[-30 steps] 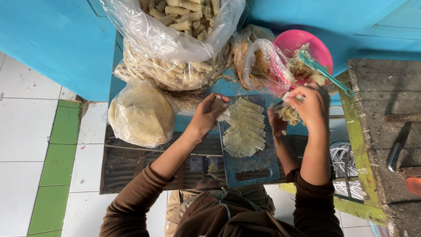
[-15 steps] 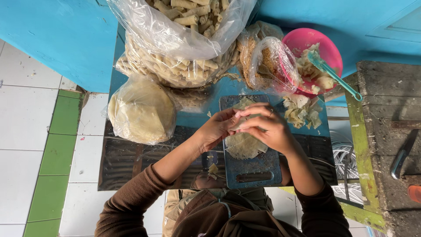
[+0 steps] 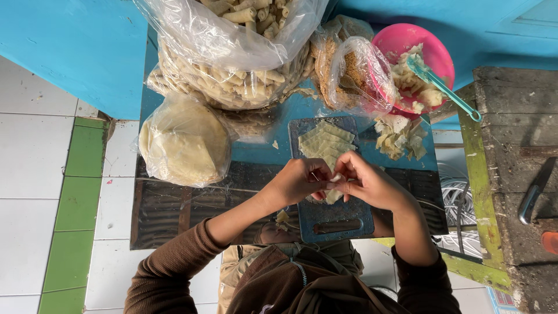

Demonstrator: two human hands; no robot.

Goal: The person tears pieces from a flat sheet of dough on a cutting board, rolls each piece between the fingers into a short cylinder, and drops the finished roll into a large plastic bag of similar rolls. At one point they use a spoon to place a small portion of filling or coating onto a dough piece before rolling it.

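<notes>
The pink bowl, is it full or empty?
Partly full. The pink bowl holds pale lumps of filling, with a teal spoon resting in it.

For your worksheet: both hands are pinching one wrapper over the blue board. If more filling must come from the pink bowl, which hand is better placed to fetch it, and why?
Probably the right hand: the pink bowl and its teal spoon lie on that side, beyond it. The left hand would have to cross over the wrapper.

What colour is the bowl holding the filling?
Pink bowl, with a teal spoon; head view.
</notes>
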